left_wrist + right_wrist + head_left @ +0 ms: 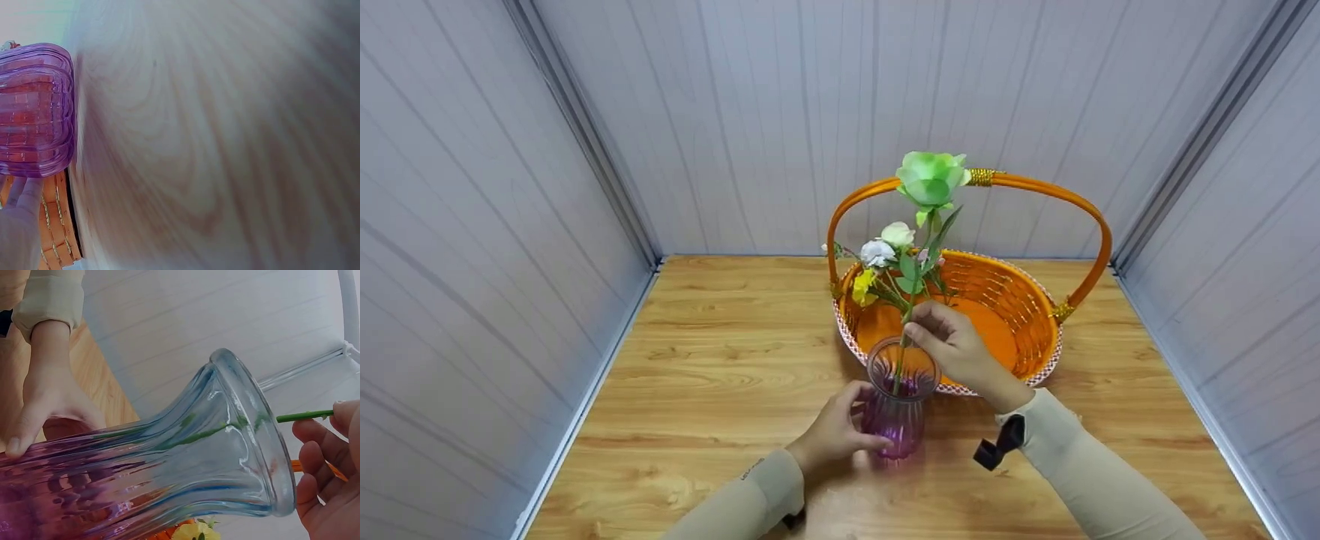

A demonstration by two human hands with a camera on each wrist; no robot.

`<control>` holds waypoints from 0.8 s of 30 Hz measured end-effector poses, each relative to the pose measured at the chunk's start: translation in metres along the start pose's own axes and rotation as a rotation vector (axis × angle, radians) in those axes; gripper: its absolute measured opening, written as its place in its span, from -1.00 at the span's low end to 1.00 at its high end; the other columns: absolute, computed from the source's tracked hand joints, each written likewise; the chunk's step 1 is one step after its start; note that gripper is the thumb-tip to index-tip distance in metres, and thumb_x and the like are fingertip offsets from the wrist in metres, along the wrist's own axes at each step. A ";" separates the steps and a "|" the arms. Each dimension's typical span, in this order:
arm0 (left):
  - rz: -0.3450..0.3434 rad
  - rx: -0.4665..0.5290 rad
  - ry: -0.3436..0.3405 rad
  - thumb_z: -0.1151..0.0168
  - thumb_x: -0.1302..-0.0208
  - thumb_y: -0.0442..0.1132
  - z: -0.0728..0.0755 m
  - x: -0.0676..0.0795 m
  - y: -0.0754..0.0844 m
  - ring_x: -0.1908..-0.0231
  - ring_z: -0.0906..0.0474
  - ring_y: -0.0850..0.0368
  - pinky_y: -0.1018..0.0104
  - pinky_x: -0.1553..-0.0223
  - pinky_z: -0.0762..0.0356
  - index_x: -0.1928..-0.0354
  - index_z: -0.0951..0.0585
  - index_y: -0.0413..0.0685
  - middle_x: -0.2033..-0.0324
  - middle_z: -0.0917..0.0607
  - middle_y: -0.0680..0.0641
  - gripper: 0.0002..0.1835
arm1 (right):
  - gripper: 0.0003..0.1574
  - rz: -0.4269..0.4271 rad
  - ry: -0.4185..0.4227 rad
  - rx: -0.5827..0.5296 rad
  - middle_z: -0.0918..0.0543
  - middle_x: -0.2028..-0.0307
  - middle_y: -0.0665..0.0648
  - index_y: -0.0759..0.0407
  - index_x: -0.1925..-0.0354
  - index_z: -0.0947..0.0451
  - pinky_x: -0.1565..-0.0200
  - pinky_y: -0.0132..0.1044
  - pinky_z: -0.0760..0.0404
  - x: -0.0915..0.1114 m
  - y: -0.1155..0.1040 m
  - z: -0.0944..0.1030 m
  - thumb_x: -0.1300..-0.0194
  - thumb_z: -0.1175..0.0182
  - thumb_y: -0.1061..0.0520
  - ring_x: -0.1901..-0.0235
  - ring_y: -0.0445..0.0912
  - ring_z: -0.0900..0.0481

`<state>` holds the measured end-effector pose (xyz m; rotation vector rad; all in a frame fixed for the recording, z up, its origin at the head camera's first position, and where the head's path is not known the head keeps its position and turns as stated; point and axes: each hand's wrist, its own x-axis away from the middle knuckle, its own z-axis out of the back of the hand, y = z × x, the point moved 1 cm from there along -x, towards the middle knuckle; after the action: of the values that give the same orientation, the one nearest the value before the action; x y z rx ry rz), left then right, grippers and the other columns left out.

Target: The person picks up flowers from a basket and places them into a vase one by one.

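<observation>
A ribbed glass vase [896,420], clear at the flared mouth and purple below, stands upright on the table. My left hand [840,424] grips its lower body from the left, thumb in front and fingers behind. Above the rim, my right hand [956,349] pinches the green stem of an artificial rose [930,180] with pale green petals. In the right wrist view the stem [304,416] passes through the vase mouth, its lower part showing inside the glass. The purple vase [36,112] also fills the left edge of the left wrist view.
Behind the vase sits an orange woven basket [1012,300] with a tall arched handle [1099,247]. White and yellow artificial flowers [877,253] lie in its left side. Pale panel walls [750,127] enclose the wooden table [720,360] at the back and both sides.
</observation>
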<state>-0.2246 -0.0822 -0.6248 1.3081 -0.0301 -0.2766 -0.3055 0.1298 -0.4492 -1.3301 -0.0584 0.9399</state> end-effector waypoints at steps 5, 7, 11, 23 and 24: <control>-0.001 -0.006 0.001 -0.77 0.00 -0.17 0.000 0.000 -0.001 -0.36 -0.57 -0.05 -0.16 -0.51 -0.54 -0.30 -0.52 0.10 -0.27 -0.67 0.02 -0.19 | -0.86 0.023 -0.013 0.076 -0.72 0.28 0.39 0.44 0.10 -0.60 0.18 -0.43 -0.71 -0.001 0.001 -0.003 -0.61 -0.11 0.38 0.26 -0.19 -0.69; 0.003 -0.003 0.000 -0.77 0.00 -0.17 0.000 0.000 -0.001 -0.36 -0.57 -0.05 -0.17 -0.51 -0.53 -0.30 -0.52 0.10 -0.28 -0.67 0.02 -0.18 | -0.85 0.031 -0.012 0.106 -0.73 0.29 0.35 0.38 0.13 -0.64 0.18 -0.43 -0.68 0.000 0.002 -0.003 -0.60 -0.13 0.37 0.25 -0.21 -0.67; 0.015 0.005 0.000 -0.77 0.00 -0.18 0.000 0.000 0.001 -0.36 -0.56 -0.06 -0.19 -0.52 -0.52 -0.31 -0.52 0.10 -0.28 -0.67 0.00 -0.18 | -0.85 0.065 -0.030 0.138 -0.69 0.33 0.26 0.32 0.19 -0.65 0.22 -0.45 -0.58 0.000 0.003 -0.005 -0.56 -0.17 0.39 0.30 -0.20 -0.55; 0.013 0.013 0.008 -0.79 0.03 -0.21 -0.001 0.000 0.001 -0.34 -0.57 -0.03 -0.10 -0.53 -0.53 -0.30 -0.53 0.06 -0.26 -0.66 0.00 -0.17 | -0.96 0.064 -0.018 0.192 -0.67 0.26 0.22 0.29 0.20 -0.72 0.22 -0.43 -0.48 -0.001 0.007 -0.006 -0.45 -0.32 0.33 0.28 -0.21 -0.45; 0.016 0.015 0.008 -0.79 0.02 -0.20 -0.002 0.000 0.001 -0.34 -0.57 -0.02 -0.11 -0.53 -0.52 -0.31 -0.53 0.07 -0.26 -0.66 0.01 -0.16 | -0.95 0.061 -0.012 0.197 -0.68 0.25 0.21 0.28 0.19 -0.73 0.21 -0.42 -0.48 -0.001 0.008 -0.005 -0.45 -0.32 0.33 0.27 -0.21 -0.46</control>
<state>-0.2238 -0.0805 -0.6240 1.3235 -0.0363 -0.2583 -0.3074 0.1249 -0.4571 -1.1498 0.0647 0.9794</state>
